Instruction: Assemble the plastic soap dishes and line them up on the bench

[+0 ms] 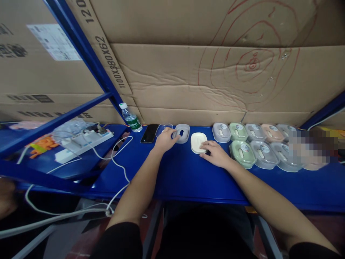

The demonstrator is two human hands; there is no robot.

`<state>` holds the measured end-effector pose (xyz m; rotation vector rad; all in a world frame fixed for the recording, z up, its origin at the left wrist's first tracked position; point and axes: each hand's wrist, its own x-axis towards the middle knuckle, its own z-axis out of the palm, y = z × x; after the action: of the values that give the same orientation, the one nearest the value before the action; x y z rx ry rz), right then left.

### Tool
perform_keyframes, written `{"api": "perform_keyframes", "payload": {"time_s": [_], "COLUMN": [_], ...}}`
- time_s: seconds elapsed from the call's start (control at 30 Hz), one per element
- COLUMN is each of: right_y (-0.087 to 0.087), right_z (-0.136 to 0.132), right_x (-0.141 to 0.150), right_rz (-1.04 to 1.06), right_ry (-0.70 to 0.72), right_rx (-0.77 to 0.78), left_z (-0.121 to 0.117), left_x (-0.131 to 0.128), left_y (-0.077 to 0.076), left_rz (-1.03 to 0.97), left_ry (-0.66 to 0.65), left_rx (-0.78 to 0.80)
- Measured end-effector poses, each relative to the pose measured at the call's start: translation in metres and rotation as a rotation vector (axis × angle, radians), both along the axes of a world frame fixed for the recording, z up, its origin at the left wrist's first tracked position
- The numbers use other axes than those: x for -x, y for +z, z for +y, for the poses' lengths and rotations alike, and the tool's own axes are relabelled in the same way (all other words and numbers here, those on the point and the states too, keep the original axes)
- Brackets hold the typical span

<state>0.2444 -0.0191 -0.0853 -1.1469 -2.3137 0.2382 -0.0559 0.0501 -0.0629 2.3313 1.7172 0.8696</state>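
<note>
“The left hand [164,140] spread its fingers at the grey, rounded plastic lid [186,135].”

“Did the right hand [214,153] pinch?”

“Couldn't tell. It touched the cream, rounded plastic tub [197,139], right of the lid. Both looked light, stiff, best held by their sides.”

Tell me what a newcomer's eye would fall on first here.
Probably the red rings drawn on the upright cardboard. Next, the two rows of pastel boxes at the right of the blue tabletop. Nearer the middle, the left hand is at a grey piece, the right hand at a cream piece.
</note>
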Motion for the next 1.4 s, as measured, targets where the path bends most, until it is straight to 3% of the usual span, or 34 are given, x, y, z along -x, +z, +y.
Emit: {"api": "perform_keyframes", "payload": {"time_s": [0.13, 0.23, 0.33, 0.53, 0.67, 0.77, 0.9, 1.07, 1.17, 1.27, 1.4], "right_y": [0.001, 0.002, 0.005, 0.026, 0.039, 0.038, 0.025, 0.021, 0.027, 0.027, 0.014], "right_z": [0.000, 0.000, -0.003, -0.027, -0.035, -0.030, -0.028, -0.035, -0.031, -0.016, 0.005], "right_x": [-0.001, -0.002, 0.000, 0.018, 0.020, 0.018, 0.035, 0.049, 0.031, 0.012, 0.004], "right_rz": [-0.044, -0.072, -0.118, -0.179, -0.134, -0.242, -0.360, -0.046, 0.239, 0.476, 0.620], "right_ry": [-0.003, -0.002, 0.000, 0.014, 0.119, 0.139, 0.008, -0.083, -0.223, -0.402, -0.377], "right_rx": [-0.010, -0.022, -0.025, 0.000, -0.007, -0.013, -0.001, -0.058, -0.104, -0.102, 0.034], "left_z": [-0.006, -0.005, -0.001, -0.002, -0.012, -0.020, -0.026, -0.027, -0.026, -0.026, -0.027], "left_x": [-0.015, -0.019, -0.017, -0.021, -0.030, -0.034, -0.035, -0.039, -0.039, -0.040, -0.042], "left_y": [-0.004, -0.007, -0.009, -0.005, 0.008, 0.017, 0.022, 0.025, 0.028, 0.028, 0.025], "left_rz": [0.133, 0.206, 0.149, -0.357, -0.703, -0.892, -1.084, -1.245, -1.285, -1.311, -1.277], "left_ry": [-0.164, -0.187, -0.179, -0.167, -0.284, -0.358, -0.373, -0.253, -0.213, -0.257, -0.269], "left_rx": [0.068, 0.078, 0.041, -0.005, 0.092, 0.223, 0.363, 0.476, 0.529, 0.586, 0.638]}}
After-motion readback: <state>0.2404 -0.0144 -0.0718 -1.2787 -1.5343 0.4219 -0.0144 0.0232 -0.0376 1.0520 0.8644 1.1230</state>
